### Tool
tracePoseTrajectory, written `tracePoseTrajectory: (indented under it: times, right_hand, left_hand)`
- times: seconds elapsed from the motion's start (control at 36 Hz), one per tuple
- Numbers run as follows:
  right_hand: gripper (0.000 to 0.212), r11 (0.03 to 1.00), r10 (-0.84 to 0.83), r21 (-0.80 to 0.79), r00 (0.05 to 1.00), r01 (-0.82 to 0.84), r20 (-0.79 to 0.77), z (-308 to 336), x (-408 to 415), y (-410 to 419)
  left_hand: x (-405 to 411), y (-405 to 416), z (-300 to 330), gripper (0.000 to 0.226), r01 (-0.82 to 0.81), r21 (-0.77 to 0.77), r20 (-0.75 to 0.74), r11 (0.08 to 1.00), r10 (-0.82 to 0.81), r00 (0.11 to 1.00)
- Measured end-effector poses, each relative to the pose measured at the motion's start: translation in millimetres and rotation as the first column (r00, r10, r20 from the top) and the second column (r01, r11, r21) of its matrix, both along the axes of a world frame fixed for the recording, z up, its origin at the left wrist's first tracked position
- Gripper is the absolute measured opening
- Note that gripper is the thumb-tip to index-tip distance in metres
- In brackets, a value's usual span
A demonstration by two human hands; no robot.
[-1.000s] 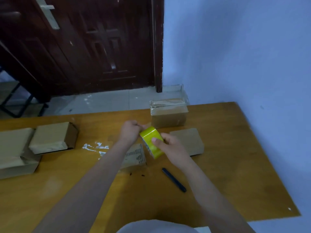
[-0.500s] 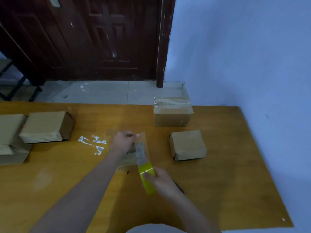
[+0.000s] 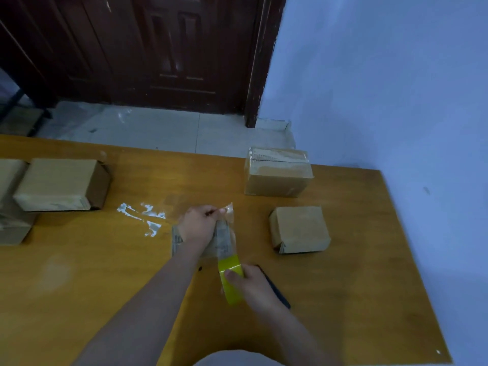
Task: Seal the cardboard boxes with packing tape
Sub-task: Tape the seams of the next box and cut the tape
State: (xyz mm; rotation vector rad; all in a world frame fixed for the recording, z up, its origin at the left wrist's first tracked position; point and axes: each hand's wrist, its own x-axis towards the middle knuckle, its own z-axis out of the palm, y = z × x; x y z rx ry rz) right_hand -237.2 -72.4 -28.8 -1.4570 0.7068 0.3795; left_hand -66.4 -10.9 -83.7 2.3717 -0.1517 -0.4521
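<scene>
Hands at mid-table over an orange-brown wooden tabletop (image 3: 356, 299). Right hand (image 3: 250, 282) grips a yellow roll of clear packing tape (image 3: 230, 280), thumb curled over its upper face. Left hand (image 3: 199, 224) pinches the free end of the clear tape strip (image 3: 226, 233), which runs taut from roll to fingers. Directly beneath strip and left hand lies a small flat cardboard box with printed marks (image 3: 177, 240), largely hidden by the wrist. Just beside and partly under the right hand, a dark slim pen-like tool (image 3: 277, 291) lies on the wood; exact kind cannot be told. Right of the strip, apart from it, a small square cardboard box (image 3: 299, 228). Behind that, at the far table edge, a taller cardboard box with glossy tape across its top (image 3: 277, 173). Left side: a brown cardboard box lying with one dark end showing (image 3: 60, 183), resting against a larger cardboard box cut off by the frame edge (image 3: 12, 220). Between that pair and the left hand, shiny scraps of clear tape (image 3: 142, 215) stuck to the wood. Count: five boxes, one roll, one dark tool. Table's right edge runs close along a pale blue wall (image 3: 383, 88); far edge meets light floor tiles (image 3: 158, 128) and a dark wooden door (image 3: 145, 48). Open wood lies near the front left and to the right of the square box.
</scene>
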Motion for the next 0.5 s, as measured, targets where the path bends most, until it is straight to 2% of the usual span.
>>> tracePoseTrajectory:
  times: [0.14,0.39,0.5]
  right_hand:
    - [0.016,1.0,-0.02,-0.005,0.999,0.019,-0.027,-7.4,0.9,-0.5]
    - [0.021,0.996,-0.026,-0.081,1.0,0.025,-0.007,-9.9,0.8,-2.6]
    - [0.018,0.997,-0.029,-0.067,1.0,0.028,-0.005,-12.1,0.8,-5.0]
  left_hand:
    - [1.5,0.0,-3.9,0.036,0.025,0.052,-0.013,0.998,-0.025,1.0]
    - [2.3,-1.9,-0.6,0.036,0.031,0.044,0.009,0.999,-0.031,0.999]
    - [2.2,-2.4,-1.1,0.036,0.034,0.061,0.023,0.998,-0.035,0.999]
